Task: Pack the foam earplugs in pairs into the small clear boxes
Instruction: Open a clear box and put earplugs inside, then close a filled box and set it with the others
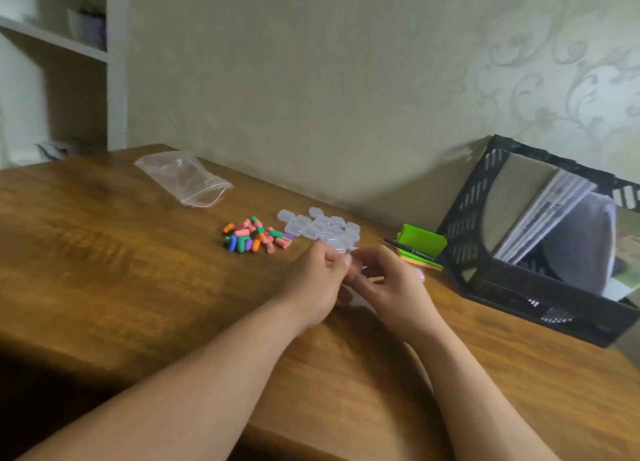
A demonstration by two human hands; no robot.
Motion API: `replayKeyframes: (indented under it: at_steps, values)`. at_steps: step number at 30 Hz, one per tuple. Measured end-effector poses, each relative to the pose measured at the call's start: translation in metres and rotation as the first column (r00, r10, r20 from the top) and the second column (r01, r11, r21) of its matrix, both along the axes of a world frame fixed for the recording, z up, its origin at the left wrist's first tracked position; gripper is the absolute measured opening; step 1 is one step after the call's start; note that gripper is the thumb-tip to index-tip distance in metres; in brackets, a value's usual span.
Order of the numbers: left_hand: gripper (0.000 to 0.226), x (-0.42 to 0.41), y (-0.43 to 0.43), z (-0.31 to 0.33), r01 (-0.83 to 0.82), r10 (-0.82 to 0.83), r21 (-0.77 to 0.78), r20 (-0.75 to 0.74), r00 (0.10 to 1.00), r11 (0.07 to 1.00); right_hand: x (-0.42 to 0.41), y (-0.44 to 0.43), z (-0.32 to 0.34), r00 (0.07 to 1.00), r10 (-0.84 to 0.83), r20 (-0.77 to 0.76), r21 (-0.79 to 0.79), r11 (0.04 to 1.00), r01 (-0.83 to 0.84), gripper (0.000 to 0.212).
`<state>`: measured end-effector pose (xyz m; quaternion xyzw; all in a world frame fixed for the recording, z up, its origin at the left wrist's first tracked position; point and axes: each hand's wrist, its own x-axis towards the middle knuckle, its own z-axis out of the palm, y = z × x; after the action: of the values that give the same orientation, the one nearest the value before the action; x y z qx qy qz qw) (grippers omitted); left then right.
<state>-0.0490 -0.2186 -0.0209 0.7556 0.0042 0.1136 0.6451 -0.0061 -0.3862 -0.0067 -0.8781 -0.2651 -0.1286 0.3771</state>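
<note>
Clear box (355,296), pinched between left fingers (333,259), right fingers (371,258)

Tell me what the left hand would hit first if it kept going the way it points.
The left hand points away and slightly right, so most likely the nearest of the boxes, just beyond it. The right hand sits close beside that line, so depth is uncertain.
</note>
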Motion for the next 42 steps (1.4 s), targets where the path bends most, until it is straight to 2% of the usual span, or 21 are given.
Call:
replayKeyframes:
  at_steps: [3, 5, 7, 9, 13, 17, 21, 24, 27, 29, 31, 35, 39, 42]
  values:
    - [0.022, -0.001, -0.004, 0.001, 0.008, -0.008, 0.012, 0.006, 1.000, 1.000, 0.022, -0.036, 0.001, 0.971, -0.236, 0.027, 0.080, 0.969, 0.233, 0.026]
    - [0.019, 0.000, -0.003, 0.001, 0.001, -0.002, 0.016, 0.007, 1.000, 1.000, 0.035, -0.071, 0.000, 0.917, -0.398, -0.003, 0.005, 0.917, 0.398, 0.026]
    - [0.016, 0.000, -0.001, 0.001, 0.014, -0.014, 0.029, -0.001, 1.000, 0.999, 0.041, -0.095, -0.004, 0.879, -0.470, -0.083, -0.114, 0.881, 0.460, 0.031]
    - [0.014, 0.000, -0.001, 0.002, 0.028, -0.027, 0.056, -0.008, 1.000, 0.998, 0.045, -0.106, -0.009, 0.858, -0.495, -0.134, -0.168, 0.865, 0.473, 0.036]
    - [0.014, -0.002, -0.001, 0.002, 0.024, -0.024, 0.078, -0.003, 1.000, 0.997, 0.050, -0.104, -0.011, 0.850, -0.507, -0.145, -0.143, 0.861, 0.489, 0.034]
    - [0.014, -0.003, -0.001, 0.003, 0.021, -0.021, 0.078, -0.006, 1.000, 0.997, 0.047, -0.100, -0.010, 0.864, -0.482, -0.146, -0.144, 0.874, 0.464, 0.030]
    - [0.012, -0.004, 0.000, 0.005, 0.010, -0.009, 0.058, -0.012, 1.000, 0.998, 0.045, -0.093, -0.010, 0.882, -0.452, -0.134, -0.139, 0.890, 0.435, 0.036]
    - [0.009, -0.006, 0.001, 0.005, -0.087, 0.086, 0.018, 0.031, 0.996, 0.996, 0.042, -0.088, -0.009, 0.866, -0.481, -0.135, -0.067, 0.877, 0.477, 0.039]
    - [0.008, -0.005, 0.006, 0.006, -0.262, 0.258, 0.019, 0.117, 0.959, 0.965, 0.039, -0.079, -0.006, 0.842, -0.536, -0.066, 0.004, 0.843, 0.537, 0.036]
    - [0.007, -0.002, 0.010, 0.005, -0.331, 0.331, -0.015, 0.122, 0.936, 0.943, 0.038, -0.065, -0.003, 0.847, -0.532, -0.014, 0.019, 0.847, 0.532, 0.032]
    - [0.009, 0.003, 0.013, 0.004, -0.361, 0.367, -0.083, 0.075, 0.927, 0.929, 0.040, -0.045, 0.001, 0.875, -0.483, 0.049, -0.041, 0.874, 0.484, 0.029]
    - [0.010, 0.006, 0.014, 0.004, -0.398, 0.404, -0.145, 0.013, 0.915, 0.906, 0.049, 0.003, 0.007, 0.933, -0.326, 0.154, -0.289, 0.888, 0.358, 0.034]
    - [0.009, 0.007, 0.014, 0.005, -0.417, 0.420, -0.116, 0.003, 0.908, 0.902, 0.055, 0.047, 0.008, 0.945, -0.239, 0.224, -0.556, 0.765, 0.325, 0.053]
    - [0.010, 0.007, 0.013, 0.003, -0.421, 0.424, -0.115, -0.004, 0.906, 0.900, 0.053, 0.068, 0.008, 0.946, -0.221, 0.235, -0.673, 0.666, 0.323, 0.048]
